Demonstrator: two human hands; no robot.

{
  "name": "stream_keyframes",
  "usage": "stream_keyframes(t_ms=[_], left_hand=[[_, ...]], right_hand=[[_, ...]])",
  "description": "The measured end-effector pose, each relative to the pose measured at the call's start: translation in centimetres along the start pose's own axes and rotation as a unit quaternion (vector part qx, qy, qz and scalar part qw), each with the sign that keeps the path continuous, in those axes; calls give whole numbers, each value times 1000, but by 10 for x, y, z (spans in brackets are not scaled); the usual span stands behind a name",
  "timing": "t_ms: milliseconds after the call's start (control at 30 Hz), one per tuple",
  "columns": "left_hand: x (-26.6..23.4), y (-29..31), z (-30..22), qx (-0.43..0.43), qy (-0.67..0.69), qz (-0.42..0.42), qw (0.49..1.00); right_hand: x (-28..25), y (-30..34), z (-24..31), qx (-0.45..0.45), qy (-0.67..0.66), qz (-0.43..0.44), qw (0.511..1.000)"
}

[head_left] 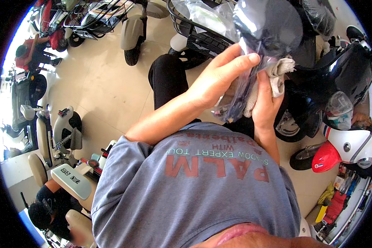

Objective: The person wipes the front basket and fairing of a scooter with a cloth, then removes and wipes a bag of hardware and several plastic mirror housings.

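Observation:
In front of my chest, my left hand (pixel 221 76) is closed on a clear plastic bag (pixel 244 84), its thumb pressed along the plastic. Thin dark stems show through the bag, leading up to glossy, dark rounded heads (pixel 272 27) that look like scooter mirrors. On the bag's other side, my right hand (pixel 267 103) is closed with a beige cloth (pixel 282 71) bunched in its grip. That hand's thumb points up against the bag. The cloth and plastic hide most fingertips of both hands.
Ahead stands a scooter with a black wire basket (pixel 202 39) holding clear plastic wrap. A black scooter body (pixel 334 74) is close on the right, near a red and white fender (pixel 326 157). More scooters stand left; one person (pixel 49 206) is lower left, another (pixel 28 51) far left.

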State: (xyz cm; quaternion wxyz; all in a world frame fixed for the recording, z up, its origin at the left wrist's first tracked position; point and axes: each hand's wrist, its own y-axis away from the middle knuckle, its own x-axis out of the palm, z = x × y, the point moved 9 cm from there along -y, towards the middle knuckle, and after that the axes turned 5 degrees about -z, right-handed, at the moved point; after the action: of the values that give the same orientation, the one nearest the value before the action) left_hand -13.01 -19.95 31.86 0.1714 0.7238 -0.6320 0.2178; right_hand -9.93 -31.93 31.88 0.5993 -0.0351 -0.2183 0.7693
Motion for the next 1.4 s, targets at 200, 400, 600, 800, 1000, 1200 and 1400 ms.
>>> stream_keyframes(t_ms=[200, 400, 600, 800, 1000, 1200, 1400], left_hand=[[-15, -3, 19, -7, 99, -57, 993], [-15, -2, 6, 55, 59, -16, 997], [-9, 6, 10, 58, -79, 18, 995], [-4, 22, 6, 175, -367, 2, 914], [-5, 16, 10, 170, -356, -18, 919], [-6, 15, 21, 80, -305, -4, 949], [-4, 13, 25, 85, -306, 27, 948]], right_hand=[[12, 8, -10, -11, 155, 122, 980], [-24, -3, 8, -46, 147, -9, 988], [-35, -28, 96, -219, -56, -160, 961], [60, 6, 73, -359, 481, 116, 791], [52, -16, 70, -370, 455, 135, 799], [39, -29, 72, -326, 353, 105, 871], [51, -19, 59, -336, 465, 157, 804]])
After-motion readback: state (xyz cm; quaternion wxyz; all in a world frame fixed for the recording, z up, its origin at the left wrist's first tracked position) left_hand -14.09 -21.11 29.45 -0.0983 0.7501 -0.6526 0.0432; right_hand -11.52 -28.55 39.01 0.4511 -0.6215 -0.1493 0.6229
